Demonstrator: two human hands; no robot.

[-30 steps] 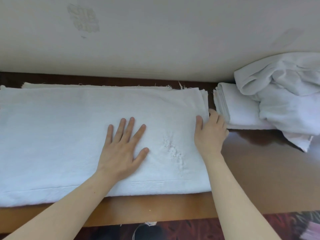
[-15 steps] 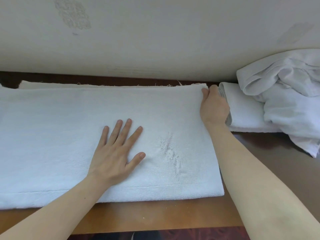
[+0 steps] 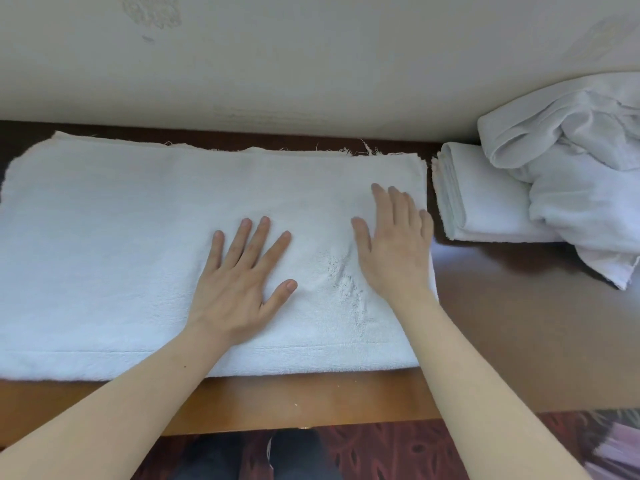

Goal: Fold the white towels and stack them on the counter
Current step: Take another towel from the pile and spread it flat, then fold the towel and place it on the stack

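Observation:
A large white towel [image 3: 121, 244] lies folded flat on the brown counter [image 3: 519, 323], filling its left and middle. My left hand [image 3: 242, 275] presses flat on the towel's middle, fingers spread. My right hand [image 3: 394, 244] lies flat near the towel's right edge, fingers straight. To the right, a small folded towel [image 3: 478, 199] sits by the wall. A crumpled heap of white towels [image 3: 581, 178] rests partly on that folded one.
A pale wall [image 3: 311, 64] runs right behind the counter. The counter's front edge [image 3: 311, 410] is near me, with a dark red patterned floor [image 3: 381, 452] below. Bare counter shows at the right front.
My right hand left the towel's far right corner and came back down to lie flat on the towel near its right edge. My left hand stayed pressed in place.

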